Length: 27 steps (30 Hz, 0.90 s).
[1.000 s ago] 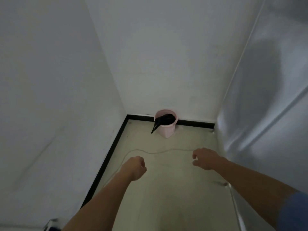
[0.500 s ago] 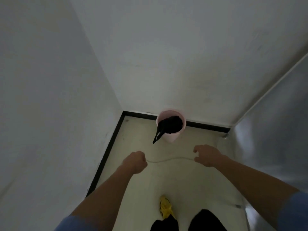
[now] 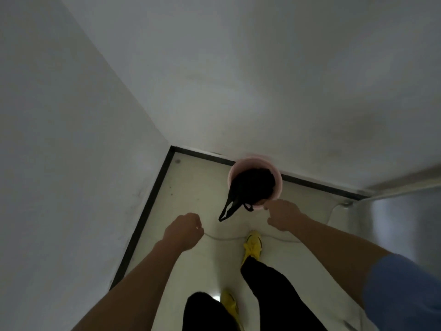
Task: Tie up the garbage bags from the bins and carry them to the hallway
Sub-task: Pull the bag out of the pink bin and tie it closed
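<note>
white walls (image 3: 214,68) | black baseboard (image 3: 143,218) along pale floor (image 3: 191,187) | thin cord (image 3: 224,239) lying on floor | metal panel (image 3: 405,223) right

I can read no writing, label, brand, number or sign anywhere in front of me.
</note>
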Available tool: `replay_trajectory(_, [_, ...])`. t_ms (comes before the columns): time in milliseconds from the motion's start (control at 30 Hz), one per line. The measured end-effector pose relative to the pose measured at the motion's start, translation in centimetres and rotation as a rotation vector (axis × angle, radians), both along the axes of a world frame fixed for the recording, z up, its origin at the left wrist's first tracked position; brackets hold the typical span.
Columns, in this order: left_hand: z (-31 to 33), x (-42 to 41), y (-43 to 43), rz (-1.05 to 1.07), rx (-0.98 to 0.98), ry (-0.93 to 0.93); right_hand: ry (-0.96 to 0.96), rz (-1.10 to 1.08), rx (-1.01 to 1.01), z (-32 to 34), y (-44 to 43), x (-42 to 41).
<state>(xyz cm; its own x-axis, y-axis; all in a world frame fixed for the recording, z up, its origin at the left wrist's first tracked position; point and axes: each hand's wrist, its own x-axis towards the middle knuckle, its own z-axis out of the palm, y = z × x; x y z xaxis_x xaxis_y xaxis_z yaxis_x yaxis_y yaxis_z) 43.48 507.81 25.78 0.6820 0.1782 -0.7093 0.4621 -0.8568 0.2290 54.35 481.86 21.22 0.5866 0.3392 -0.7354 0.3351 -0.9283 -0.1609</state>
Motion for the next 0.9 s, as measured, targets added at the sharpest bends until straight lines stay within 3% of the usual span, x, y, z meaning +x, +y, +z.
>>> replay_trajectory(167, [-6.1, 5.3, 0.2, 0.063, -0.052, 0.057, 0.006, 0.062, -0.014, -6.5, 3.0, 5.1])
replay_trajectory(400, [-20.8, 10.7, 1.2, 0.062, -0.104, 0.125, -0.11, 0.118, -0.06, -20.2, 5.9, 9.7])
replay_trajectory(600, [-32.1, 11.6, 1.9, 0.121, -0.144, 0.177, -0.229, 0.35, -0.173, -31.5, 7.7, 11.6])
replay_trajectory(767, [-38.7, 9.8, 2.6, 0.108, -0.129, 0.285, -0.183, 0.426, -0.242, -38.3, 8.5, 12.2])
replay_trajectory(900, [-40.0, 9.3, 2.6, 0.076, -0.127, 0.301, -0.069, 0.4, -0.302, -39.8, 8.3, 12.3])
